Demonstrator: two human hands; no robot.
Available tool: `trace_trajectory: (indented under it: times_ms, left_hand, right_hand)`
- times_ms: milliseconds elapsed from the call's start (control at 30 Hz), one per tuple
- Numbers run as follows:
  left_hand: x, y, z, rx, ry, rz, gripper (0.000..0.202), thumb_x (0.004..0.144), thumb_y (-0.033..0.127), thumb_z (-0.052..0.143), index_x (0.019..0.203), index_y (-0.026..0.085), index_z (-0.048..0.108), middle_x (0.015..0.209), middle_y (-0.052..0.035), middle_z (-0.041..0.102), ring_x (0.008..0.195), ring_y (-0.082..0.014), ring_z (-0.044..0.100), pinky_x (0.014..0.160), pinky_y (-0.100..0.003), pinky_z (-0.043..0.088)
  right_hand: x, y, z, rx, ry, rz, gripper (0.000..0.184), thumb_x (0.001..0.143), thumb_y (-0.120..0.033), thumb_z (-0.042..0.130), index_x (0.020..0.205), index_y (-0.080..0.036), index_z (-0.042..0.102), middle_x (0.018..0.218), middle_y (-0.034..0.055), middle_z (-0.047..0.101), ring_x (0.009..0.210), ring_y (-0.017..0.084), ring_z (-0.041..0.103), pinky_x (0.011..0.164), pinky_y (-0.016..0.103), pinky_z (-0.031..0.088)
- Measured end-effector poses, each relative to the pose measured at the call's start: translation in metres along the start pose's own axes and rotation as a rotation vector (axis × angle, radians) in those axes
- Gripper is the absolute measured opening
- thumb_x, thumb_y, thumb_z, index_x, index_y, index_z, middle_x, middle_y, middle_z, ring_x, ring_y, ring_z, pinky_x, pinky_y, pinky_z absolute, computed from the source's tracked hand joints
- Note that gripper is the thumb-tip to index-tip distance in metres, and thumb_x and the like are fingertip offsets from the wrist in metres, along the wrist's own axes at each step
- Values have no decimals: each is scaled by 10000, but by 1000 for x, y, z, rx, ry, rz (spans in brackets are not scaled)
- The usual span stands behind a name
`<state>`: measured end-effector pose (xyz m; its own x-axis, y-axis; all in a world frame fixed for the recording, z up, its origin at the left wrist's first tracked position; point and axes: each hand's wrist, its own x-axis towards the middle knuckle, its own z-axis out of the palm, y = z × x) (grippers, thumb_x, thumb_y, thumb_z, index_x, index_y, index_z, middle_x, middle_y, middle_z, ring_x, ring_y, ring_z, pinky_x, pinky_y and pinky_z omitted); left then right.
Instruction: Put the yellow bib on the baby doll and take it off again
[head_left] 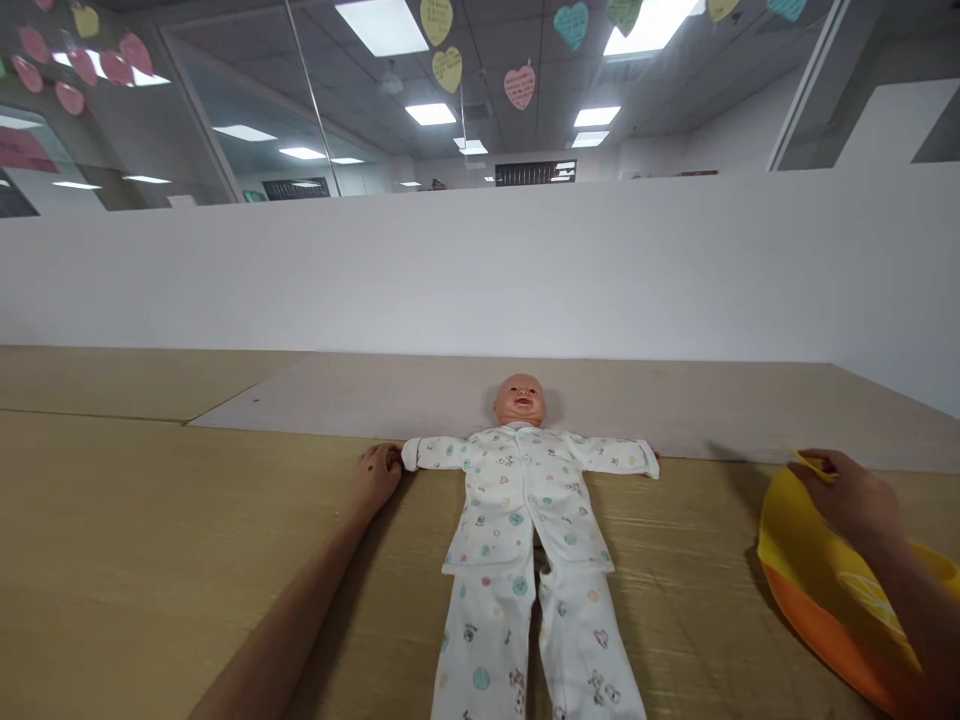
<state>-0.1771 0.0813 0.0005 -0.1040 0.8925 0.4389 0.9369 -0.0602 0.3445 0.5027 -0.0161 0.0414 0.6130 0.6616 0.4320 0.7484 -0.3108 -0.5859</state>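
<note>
A baby doll [520, 400] in white patterned pyjamas [525, 520] lies on its back on the tan table [150, 530], arms spread. My left hand [377, 472] rests on the table with fingers curled at the cuff of the doll's sleeve. My right hand [851, 495] is closed on the upper edge of a yellow and orange bib [817, 590] that lies on the table at the right.
A white partition wall [480, 270] runs along the back of the table. A lighter board [360, 395] lies under the doll's head. Paper hearts hang from the ceiling above glass office walls.
</note>
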Motion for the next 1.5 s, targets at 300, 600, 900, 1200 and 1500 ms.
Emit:
trace_trajectory:
  times_ms: [300,600,900,1200,1500]
  left_hand:
    - [-5,12,-11,-150,200,-69,381,704,205,443,1035,132,618,1094,-158,645,1098,-311,550,959,-444,423]
    - [-21,132,-93,-966,-238,46,209,785,357,558,849,194,672,767,-43,712,779,-210,645,727,-302,491]
    - [-33,154,-91,-1502,-643,30,604,780,676,483,1065,177,666,1041,-134,708,1017,-301,629,853,-420,488]
    - [-58,192,-82,-1427,-514,-93,451,648,314,749,1076,208,653,1097,-74,706,1014,-289,649,851,-367,524]
    - [-30,157,-60,-1397,-653,-453,383,561,173,695,943,190,673,987,-89,733,887,-279,693,675,-316,556]
  right_hand:
    - [-85,-173,-82,265,151,-352,356,792,-524,517,1038,-285,614,748,46,610,686,223,613,587,322,424]
    - [-141,-266,-111,667,382,-442,256,729,-362,711,951,-238,681,759,24,634,578,110,543,506,240,413]
    - [-98,-378,-54,687,-102,-695,148,739,-236,619,877,-184,628,838,2,613,791,148,561,758,327,456]
    - [-100,-412,53,493,-417,-455,186,799,-290,582,976,-234,570,953,19,607,860,188,573,811,332,426]
    - [-73,-358,99,407,-435,-287,580,758,-535,586,1234,-234,443,1224,92,549,1149,265,493,972,435,363]
